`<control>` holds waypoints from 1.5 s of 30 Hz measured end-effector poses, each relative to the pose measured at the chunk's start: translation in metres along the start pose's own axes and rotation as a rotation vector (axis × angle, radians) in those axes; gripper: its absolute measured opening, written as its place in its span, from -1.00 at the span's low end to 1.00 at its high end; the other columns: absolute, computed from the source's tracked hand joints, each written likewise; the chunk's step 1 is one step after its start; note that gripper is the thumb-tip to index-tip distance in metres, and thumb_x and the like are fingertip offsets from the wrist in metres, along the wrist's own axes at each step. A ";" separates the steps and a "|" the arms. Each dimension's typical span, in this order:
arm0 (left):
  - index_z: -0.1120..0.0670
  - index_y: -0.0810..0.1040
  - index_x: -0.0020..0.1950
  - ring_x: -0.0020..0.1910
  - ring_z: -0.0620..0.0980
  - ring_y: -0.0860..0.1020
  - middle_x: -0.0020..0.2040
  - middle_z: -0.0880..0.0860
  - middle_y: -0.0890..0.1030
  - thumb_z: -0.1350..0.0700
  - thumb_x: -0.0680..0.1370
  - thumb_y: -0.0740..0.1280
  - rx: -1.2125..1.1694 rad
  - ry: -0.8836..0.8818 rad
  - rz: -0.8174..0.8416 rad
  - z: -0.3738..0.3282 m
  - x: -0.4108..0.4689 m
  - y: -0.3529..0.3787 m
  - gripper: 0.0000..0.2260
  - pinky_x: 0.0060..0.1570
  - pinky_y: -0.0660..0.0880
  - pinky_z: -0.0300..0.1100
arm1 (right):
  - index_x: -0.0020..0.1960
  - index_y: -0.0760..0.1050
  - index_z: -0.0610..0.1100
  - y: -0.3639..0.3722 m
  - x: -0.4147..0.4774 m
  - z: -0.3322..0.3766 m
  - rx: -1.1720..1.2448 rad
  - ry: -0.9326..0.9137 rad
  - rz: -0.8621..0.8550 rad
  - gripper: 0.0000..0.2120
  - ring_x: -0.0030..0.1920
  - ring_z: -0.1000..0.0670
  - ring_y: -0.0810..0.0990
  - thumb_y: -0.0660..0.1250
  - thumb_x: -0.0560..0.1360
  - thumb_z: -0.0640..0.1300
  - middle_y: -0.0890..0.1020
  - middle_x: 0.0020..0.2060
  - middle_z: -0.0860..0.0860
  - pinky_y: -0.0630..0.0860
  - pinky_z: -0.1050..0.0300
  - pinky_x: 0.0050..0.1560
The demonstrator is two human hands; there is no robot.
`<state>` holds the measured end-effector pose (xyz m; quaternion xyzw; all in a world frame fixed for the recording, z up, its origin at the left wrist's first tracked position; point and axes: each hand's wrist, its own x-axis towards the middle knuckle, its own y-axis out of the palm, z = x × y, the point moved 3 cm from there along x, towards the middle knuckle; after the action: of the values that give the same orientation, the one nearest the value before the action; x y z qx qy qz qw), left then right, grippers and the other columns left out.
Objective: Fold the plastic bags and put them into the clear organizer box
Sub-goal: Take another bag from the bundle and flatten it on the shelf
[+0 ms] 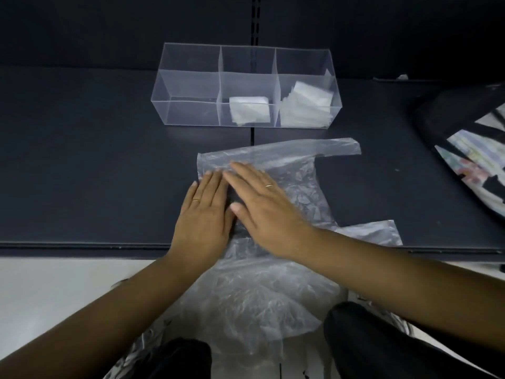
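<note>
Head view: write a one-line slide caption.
Left hand and right hand press a plastic bag flat before a clear box holding folded bags.

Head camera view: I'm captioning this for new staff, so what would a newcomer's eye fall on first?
Two flat hands, the left hand and the right hand, press a crinkled translucent plastic bag spread at the near edge of the dark shelf. Behind it stands the clear three-compartment organizer box, holding white folded bags in its middle and right compartments.
</note>
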<state>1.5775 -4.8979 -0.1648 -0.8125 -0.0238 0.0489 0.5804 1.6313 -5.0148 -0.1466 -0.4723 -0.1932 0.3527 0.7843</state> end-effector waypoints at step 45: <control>0.07 0.72 -0.03 0.01 -0.02 0.66 -0.03 0.05 0.71 -0.06 0.37 0.42 -1.057 -0.440 0.211 0.069 0.006 -0.063 -0.72 0.11 0.54 -0.17 | -0.20 0.67 -0.12 -0.105 -0.075 -0.150 0.608 0.581 -0.275 -0.68 -0.36 0.21 0.54 0.43 0.31 0.14 0.66 -0.37 0.05 0.46 0.44 -0.27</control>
<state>1.5768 -4.8124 -0.1280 -0.9607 -0.0839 0.2555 0.0693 1.7153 -5.1928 -0.1245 -0.2694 0.0871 0.1384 0.9490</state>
